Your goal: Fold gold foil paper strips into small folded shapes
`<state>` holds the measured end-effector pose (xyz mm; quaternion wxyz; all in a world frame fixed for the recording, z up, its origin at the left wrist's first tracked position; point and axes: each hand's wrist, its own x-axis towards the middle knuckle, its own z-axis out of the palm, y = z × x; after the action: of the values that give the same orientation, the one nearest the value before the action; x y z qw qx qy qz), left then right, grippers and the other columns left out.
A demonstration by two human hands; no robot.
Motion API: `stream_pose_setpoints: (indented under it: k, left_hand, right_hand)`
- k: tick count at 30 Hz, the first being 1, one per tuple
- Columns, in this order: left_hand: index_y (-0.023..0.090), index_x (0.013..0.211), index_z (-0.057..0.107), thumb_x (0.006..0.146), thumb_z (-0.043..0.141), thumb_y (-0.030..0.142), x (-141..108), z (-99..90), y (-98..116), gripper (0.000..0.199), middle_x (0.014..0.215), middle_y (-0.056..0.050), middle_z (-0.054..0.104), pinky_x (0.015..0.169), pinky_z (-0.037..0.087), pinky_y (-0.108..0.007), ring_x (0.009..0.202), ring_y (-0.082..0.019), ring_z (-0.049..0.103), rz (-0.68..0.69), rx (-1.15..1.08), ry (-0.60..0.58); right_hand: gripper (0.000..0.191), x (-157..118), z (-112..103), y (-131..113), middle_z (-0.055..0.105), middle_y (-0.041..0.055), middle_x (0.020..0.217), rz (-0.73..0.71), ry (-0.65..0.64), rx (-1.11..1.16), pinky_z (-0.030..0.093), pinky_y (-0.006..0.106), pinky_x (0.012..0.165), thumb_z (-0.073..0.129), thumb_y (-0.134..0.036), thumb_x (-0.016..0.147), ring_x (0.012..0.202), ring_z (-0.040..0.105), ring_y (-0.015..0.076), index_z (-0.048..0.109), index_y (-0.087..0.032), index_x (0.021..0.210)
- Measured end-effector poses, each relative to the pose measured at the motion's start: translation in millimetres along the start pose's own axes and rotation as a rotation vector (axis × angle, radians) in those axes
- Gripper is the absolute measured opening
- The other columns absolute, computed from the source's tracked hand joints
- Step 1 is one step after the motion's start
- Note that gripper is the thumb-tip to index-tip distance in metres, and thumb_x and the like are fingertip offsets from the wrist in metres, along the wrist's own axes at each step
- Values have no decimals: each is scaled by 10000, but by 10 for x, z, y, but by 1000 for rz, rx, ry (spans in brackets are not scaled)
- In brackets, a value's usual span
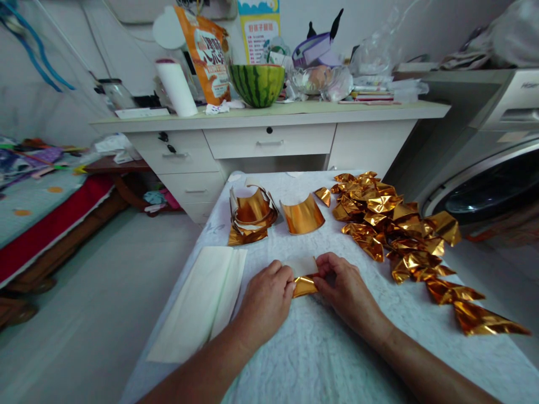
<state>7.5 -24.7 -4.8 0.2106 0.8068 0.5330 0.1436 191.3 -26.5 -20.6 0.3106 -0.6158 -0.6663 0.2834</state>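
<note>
A small sheet of gold foil paper [305, 286], with a whitish back showing at its upper part, lies partly rolled or folded between my hands. My left hand [269, 294] pinches its left end, fingers curled. At the right end, my right hand [343, 286] grips it between thumb and fingers. Beyond them sit a curved gold sheet [302, 216] and a stack of curled gold sheets [252, 210]. Many folded gold pieces [385, 216] are heaped to the right. Pale paper sheets [197, 303] lie left of my left hand.
The cloth-covered table [290, 359] stands before a white desk [269, 119] holding a cut watermelon [257, 85], an orange pouch [206, 56] and a paper roll [176, 87]. A washing machine [497, 146] is at the right, a bed [50, 207] at the left.
</note>
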Motion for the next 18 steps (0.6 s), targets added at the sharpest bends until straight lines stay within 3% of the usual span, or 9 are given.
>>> stream_pose_setpoints:
  k: [18]
  left_hand:
    - [198,819,562,912,479,155,20,0,-10,132,864,-4,562,689,395,-266,793,-152,572,-2,32,12]
  right_hand:
    - [239,8,19,32,657,-18,721,-29,13,-100,411,342,710,549,-156,763,706,612,196,510,-220,990]
